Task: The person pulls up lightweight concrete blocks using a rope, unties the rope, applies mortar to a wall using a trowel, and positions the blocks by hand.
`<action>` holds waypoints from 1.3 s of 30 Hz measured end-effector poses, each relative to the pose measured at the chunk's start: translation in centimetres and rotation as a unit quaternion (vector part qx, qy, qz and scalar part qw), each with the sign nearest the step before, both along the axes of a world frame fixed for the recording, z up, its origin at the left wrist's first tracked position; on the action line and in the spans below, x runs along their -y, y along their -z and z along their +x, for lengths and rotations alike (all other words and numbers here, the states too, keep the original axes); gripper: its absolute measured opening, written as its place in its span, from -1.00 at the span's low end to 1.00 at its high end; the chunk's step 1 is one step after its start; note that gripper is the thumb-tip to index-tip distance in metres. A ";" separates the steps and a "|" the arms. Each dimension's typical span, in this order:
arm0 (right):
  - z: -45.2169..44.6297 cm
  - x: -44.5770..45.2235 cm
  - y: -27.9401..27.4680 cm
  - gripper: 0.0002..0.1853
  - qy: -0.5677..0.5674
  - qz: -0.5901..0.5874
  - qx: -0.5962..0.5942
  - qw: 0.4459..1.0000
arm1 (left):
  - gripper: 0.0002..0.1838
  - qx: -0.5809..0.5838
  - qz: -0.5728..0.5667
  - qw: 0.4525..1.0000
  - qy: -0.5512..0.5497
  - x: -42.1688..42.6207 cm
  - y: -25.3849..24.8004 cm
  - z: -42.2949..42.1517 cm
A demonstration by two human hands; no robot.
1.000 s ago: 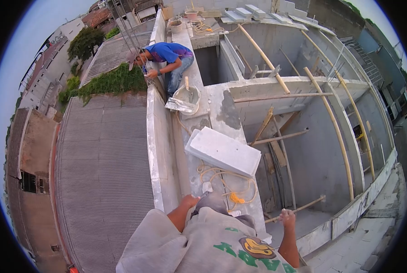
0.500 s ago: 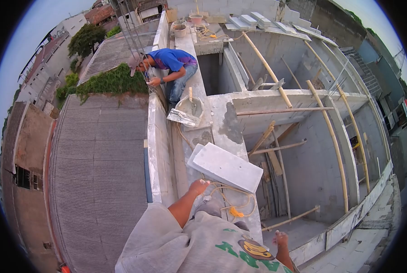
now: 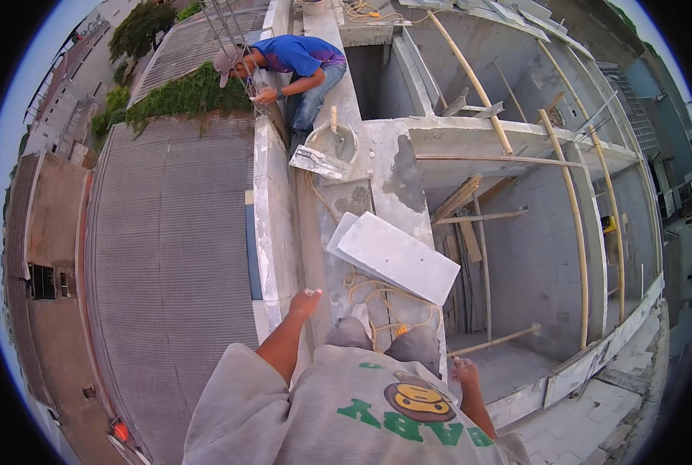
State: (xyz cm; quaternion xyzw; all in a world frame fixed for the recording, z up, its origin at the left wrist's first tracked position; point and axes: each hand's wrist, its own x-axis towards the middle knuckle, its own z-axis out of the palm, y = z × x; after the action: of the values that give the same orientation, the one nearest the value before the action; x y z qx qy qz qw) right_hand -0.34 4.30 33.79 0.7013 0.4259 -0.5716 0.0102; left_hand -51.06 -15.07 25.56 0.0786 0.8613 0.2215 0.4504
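My left hand (image 3: 305,301) is held out beside the low wall, its fingers loosely bent, with nothing in it. On the other side, my right hand (image 3: 465,370) hangs near the walkway's edge over the open rooms, fingers slightly apart and holding nothing. In front of my knees, two pale flat lightweight-concrete blocks (image 3: 398,258) lie overlapped on the walkway, the top one jutting over the right edge. A yellowish cord (image 3: 377,291) loops between my knees and the blocks, with an orange bundle (image 3: 401,330) partly hidden at my knee.
A co-worker (image 3: 299,66) in a blue shirt crouches ahead, leaning over the wall (image 3: 272,232). Behind them stand a mortar tub (image 3: 346,147) and a flat mortar-smeared board (image 3: 319,162). Bamboo poles (image 3: 566,225) span deep open rooms on the right; a corrugated roof (image 3: 168,232) lies left.
My left hand has moved left, away from the cord and blocks. My view has tilted down, showing more of my knees. The co-worker stays crouched at the wall.
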 end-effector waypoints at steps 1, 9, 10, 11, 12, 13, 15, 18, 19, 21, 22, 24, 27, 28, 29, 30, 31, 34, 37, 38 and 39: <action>-0.1 -0.8 0.6 -0.72 -0.014 0.002 0.001 1.000 | -0.40 -0.009 0.001 1.000 -0.017 0.7 0.2 -0.4; -3.7 -11.3 2.0 -0.73 -0.133 0.024 0.023 0.991 | -0.50 0.009 0.102 0.977 -0.187 2.7 -3.3 2.6; -4.6 -12.9 2.4 -0.73 -0.159 0.033 0.036 0.986 | -0.51 0.011 0.091 0.975 -0.202 2.9 -3.4 3.5; -5.8 -14.2 2.9 -0.73 -0.182 0.042 0.046 0.981 | -0.52 0.012 0.079 0.974 -0.214 3.2 -3.6 4.3; -6.8 -15.5 3.0 -0.72 -0.177 0.044 0.030 0.983 | -0.53 0.014 0.062 0.973 -0.222 3.9 -4.0 5.0; -7.8 -16.7 2.8 -0.71 -0.171 0.045 0.016 0.984 | -0.53 0.016 0.055 0.974 -0.221 3.9 -5.3 5.9; -11.0 -18.1 0.2 -0.69 -0.196 0.104 -0.008 0.975 | -0.53 0.032 0.038 0.971 -0.234 5.1 -4.7 7.1; -14.1 -19.3 -2.2 -0.69 -0.239 0.141 -0.028 0.960 | -0.53 0.052 0.030 0.959 -0.277 5.7 -3.8 8.7; -13.9 -19.3 -2.1 -0.69 -0.252 0.138 -0.019 0.958 | -0.53 0.055 0.029 0.954 -0.294 5.8 -3.8 9.2; -14.5 -19.8 -1.2 -0.69 -0.275 0.136 -0.008 0.952 | -0.55 0.067 0.026 0.952 -0.298 5.4 -3.7 9.6; -14.7 -20.0 -0.4 -0.69 -0.287 0.143 -0.008 0.947 | -0.56 0.072 0.025 0.951 -0.301 5.1 -3.7 9.5; -15.0 -19.5 0.5 -0.70 -0.309 0.152 -0.006 0.939 | -0.58 0.080 0.035 0.949 -0.301 4.8 -3.6 9.0; -16.9 -18.8 -0.2 -0.70 -0.259 0.103 -0.025 0.960 | -0.58 0.090 0.036 0.957 -0.273 4.0 -2.8 6.4; -17.6 -18.7 -0.6 -0.70 -0.265 0.113 -0.021 0.957 | -0.58 0.093 0.037 0.961 -0.259 3.5 -2.3 5.2; -18.5 -18.9 -1.0 -0.69 -0.274 0.125 -0.018 0.954 | -0.57 0.088 0.037 0.964 -0.248 2.9 -1.7 3.6; -19.3 -19.3 -1.3 -0.69 -0.284 0.135 -0.015 0.949 | -0.57 0.083 0.035 0.967 -0.239 2.2 -1.3 2.0; -19.7 -19.9 -0.7 -0.69 -0.302 0.168 -0.001 0.938 | -0.57 0.077 0.032 0.970 -0.229 1.5 -1.4 0.4; -21.0 -22.2 0.4 -0.69 -0.329 0.250 0.016 0.910 | -0.56 0.094 0.080 0.962 -0.244 -1.3 -2.9 -4.6; -23.6 -24.3 -1.6 -0.71 -0.299 0.283 0.008 0.911 | -0.54 0.083 0.137 0.964 -0.213 -2.6 -3.2 -9.2; -25.0 -24.4 -4.5 -0.72 -0.280 0.282 0.012 0.918 | -0.53 0.067 0.142 0.965 -0.212 -3.0 -3.8 -10.5; -25.8 -24.4 -6.2 -0.73 -0.263 0.280 0.016 0.923 | -0.53 0.051 0.147 0.965 -0.213 -3.3 -4.8 -11.5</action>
State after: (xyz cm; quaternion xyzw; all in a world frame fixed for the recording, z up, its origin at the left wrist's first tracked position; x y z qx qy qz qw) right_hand -26.14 28.73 39.98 0.5474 0.7374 -0.3945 -0.0297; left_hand -62.59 -11.76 30.32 -0.0526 0.7923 0.4399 0.4195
